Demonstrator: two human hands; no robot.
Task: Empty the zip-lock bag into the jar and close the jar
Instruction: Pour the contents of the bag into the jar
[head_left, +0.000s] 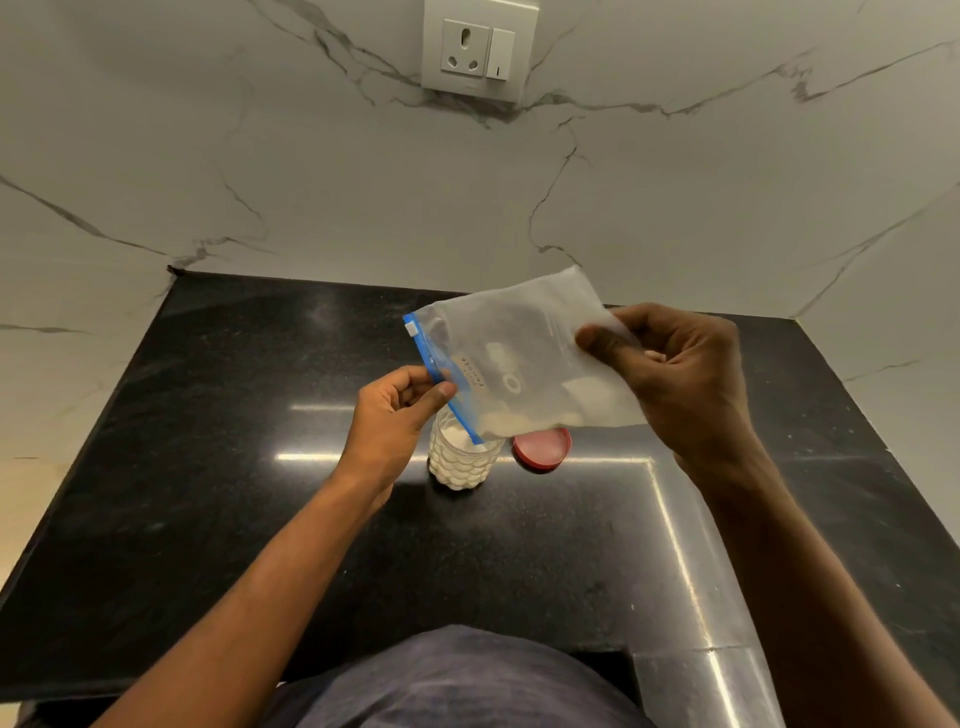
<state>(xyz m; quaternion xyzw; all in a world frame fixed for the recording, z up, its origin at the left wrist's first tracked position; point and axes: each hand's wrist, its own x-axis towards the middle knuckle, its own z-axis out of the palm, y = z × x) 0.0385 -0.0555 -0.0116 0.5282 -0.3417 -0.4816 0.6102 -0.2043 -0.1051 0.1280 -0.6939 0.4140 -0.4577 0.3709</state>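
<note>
**Zip-lock bag tilted over the open jar, both hands gripping**

Nearest to me, a dark-clad torso (457, 680) sits at the near edge of the black polished desk (218, 467), and both forearms reach out over it. My left hand (392, 415) is closed in a pinch on the blue zip strip (441, 384) at the mouth end of the zip-lock bag (524, 358). My right hand (680, 379), higher and to the right, is closed on the bag's opposite, sealed end, thumb on the near face. The bag hangs slanted between them, mouth end lowest and to the left, with a little white powder (519, 418) gathered along its lower edge. The mouth's lowest corner sits at the opening of the clear jar (462, 460), which stands upright on the desk, uncapped and largely filled with white powder. Just right of the jar, the red lid (543, 449) lies flat on the desk, partly hidden behind the bag. Farthest away, a marble wall (311, 182) carries a white socket and switch (478, 49).
</note>
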